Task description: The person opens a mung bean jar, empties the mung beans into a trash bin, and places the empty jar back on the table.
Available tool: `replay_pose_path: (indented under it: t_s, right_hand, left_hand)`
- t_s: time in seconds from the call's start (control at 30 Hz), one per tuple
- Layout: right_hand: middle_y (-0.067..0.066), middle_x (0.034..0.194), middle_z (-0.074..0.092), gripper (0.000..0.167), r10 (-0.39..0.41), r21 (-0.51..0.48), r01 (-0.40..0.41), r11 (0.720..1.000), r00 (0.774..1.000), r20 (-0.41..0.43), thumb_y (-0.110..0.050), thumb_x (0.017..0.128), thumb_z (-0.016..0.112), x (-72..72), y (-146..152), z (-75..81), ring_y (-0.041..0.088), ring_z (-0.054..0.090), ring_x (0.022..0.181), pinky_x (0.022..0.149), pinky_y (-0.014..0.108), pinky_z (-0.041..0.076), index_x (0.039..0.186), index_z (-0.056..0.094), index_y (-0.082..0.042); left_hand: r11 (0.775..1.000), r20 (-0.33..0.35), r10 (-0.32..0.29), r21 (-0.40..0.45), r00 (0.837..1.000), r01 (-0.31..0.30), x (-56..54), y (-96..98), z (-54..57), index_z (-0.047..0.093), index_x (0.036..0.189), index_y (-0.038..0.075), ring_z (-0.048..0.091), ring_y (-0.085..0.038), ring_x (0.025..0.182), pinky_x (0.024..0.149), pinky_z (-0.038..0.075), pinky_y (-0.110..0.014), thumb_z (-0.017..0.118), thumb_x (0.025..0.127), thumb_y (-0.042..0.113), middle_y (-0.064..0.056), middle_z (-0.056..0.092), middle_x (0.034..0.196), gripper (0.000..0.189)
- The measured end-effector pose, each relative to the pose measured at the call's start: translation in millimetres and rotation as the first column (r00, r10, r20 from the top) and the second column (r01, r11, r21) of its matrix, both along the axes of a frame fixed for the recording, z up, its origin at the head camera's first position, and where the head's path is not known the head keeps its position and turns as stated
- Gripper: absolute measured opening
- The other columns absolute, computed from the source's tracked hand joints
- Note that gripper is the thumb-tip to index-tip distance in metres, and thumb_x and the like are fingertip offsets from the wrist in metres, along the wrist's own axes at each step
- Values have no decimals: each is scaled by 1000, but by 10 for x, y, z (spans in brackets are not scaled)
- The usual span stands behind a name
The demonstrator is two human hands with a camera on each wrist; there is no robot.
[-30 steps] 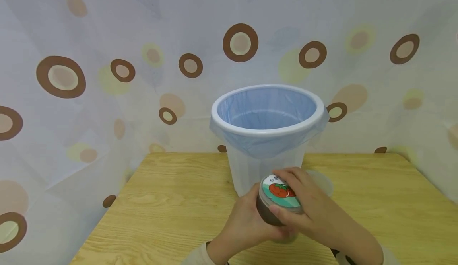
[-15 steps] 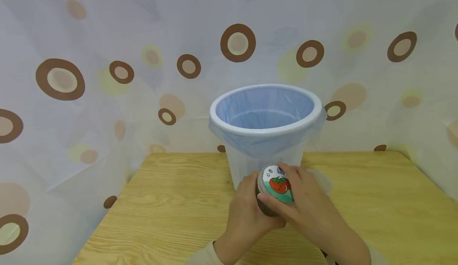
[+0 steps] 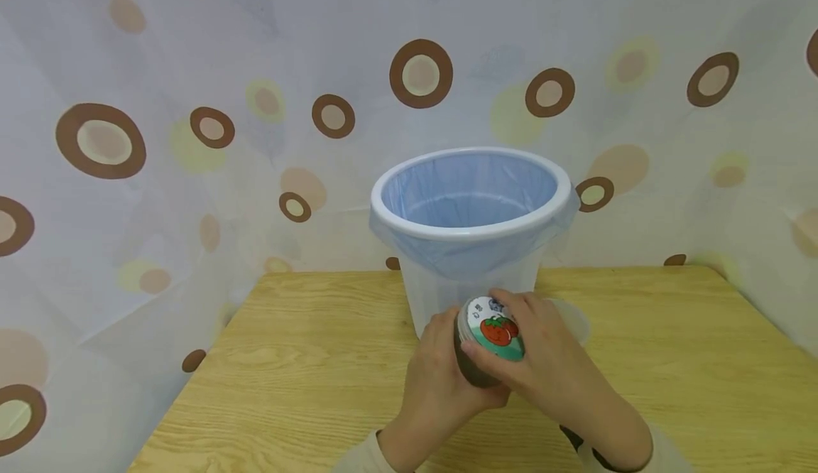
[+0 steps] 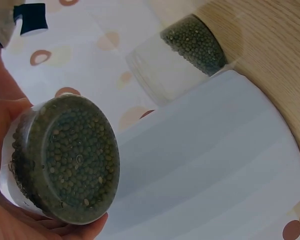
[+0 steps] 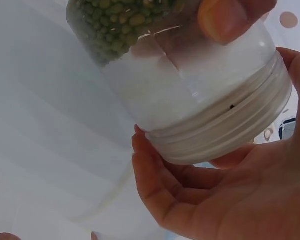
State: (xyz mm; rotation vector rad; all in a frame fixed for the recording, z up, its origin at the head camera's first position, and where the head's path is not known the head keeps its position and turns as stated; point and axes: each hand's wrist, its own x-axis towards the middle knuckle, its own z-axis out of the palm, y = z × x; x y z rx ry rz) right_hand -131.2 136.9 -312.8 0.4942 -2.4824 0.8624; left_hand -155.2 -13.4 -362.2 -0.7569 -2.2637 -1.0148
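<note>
In the head view, a clear jar [image 3: 471, 368] with dark contents is held in front of the bin, tilted. My left hand [image 3: 437, 381] grips its body from the left. My right hand [image 3: 551, 363] grips the round lid [image 3: 491, 327], which carries a tomato picture. The left wrist view looks at the jar's base [image 4: 80, 160], with small green beans behind the clear plastic. From the right wrist, the fingers curl around the lid's ribbed rim [image 5: 225, 130], and the beans [image 5: 122, 25] lie at the jar's far end, partly filling it.
A white bin [image 3: 473, 295] lined with a blue bag [image 3: 473, 253] stands on the wooden table [image 3: 307, 359] right behind the hands. A second clear jar of green beans [image 4: 192, 45] stands beside the bin, mostly hidden by the right hand in the head view. A patterned sheet [image 3: 255, 47] hangs behind.
Both hands have risen slightly with the jar since a second ago. The lid's picture has turned a little counterclockwise. Over the last half second they have hardly moved.
</note>
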Motion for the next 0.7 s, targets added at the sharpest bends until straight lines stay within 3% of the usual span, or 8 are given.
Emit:
replay_pose_path:
  t_s: [0.1, 0.2, 0.37, 0.47, 0.57, 0.7]
  right_hand:
    - [9, 114, 55, 60, 33, 6, -33, 999, 999, 2, -36, 83, 73, -11, 25, -9, 20, 52, 96, 70, 31, 49, 129, 52, -3]
    - [9, 117, 54, 60, 114, 31, -114, 993, 993, -20, -31, 85, 71, -27, 68, -18, 19, 51, 98, 70, 30, 49, 132, 49, -2]
    - [7, 123, 52, 60, 260, 74, -256, 964, 965, -43, -20, 85, 68, -52, 143, -12, 16, 50, 99, 74, 30, 49, 136, 42, -3]
    - [8, 128, 50, 63, 304, 77, -301, 950, 952, -34, -19, 85, 69, -48, 165, 10, 17, 51, 103, 80, 32, 49, 138, 40, -2]
    - [10, 133, 48, 68, 298, 59, -297, 953, 955, -2, -26, 86, 72, -33, 168, 32, 19, 51, 110, 85, 37, 49, 140, 37, -1]
    - [11, 134, 47, 74, 207, 39, -209, 977, 977, 40, -37, 88, 69, 0, 135, 45, 23, 50, 115, 88, 42, 48, 142, 35, 0]
  left_hand:
    - [1000, 0, 4, -12, 1000, -4, -1, 0, 3, 45, 125, 8, 55, -12, 94, 80, 52, -28, 89, 57, 28, -1, 55, 107, 85]
    - [1000, 6, 3, -26, 1000, -3, -1, -4, 2, 43, 126, 7, 55, -13, 94, 79, 52, -29, 89, 57, 28, -2, 54, 107, 86]
    - [999, -6, -4, -32, 1000, 4, -2, -4, -7, 43, 125, 6, 55, -14, 93, 79, 52, -28, 89, 56, 28, -3, 54, 106, 85]
    - [999, -27, -4, -34, 1000, 3, -2, 3, -16, 44, 124, 5, 55, -14, 93, 80, 52, -28, 89, 56, 28, -3, 55, 105, 85]
    - [1000, -33, -3, -31, 999, 2, 3, 9, -21, 44, 124, 4, 55, -14, 93, 80, 51, -28, 88, 57, 27, -3, 55, 105, 84]
    - [1000, -28, -8, -29, 1000, 7, -1, 17, -33, 44, 124, 5, 54, -13, 92, 80, 50, -27, 88, 57, 25, -3, 54, 105, 83]
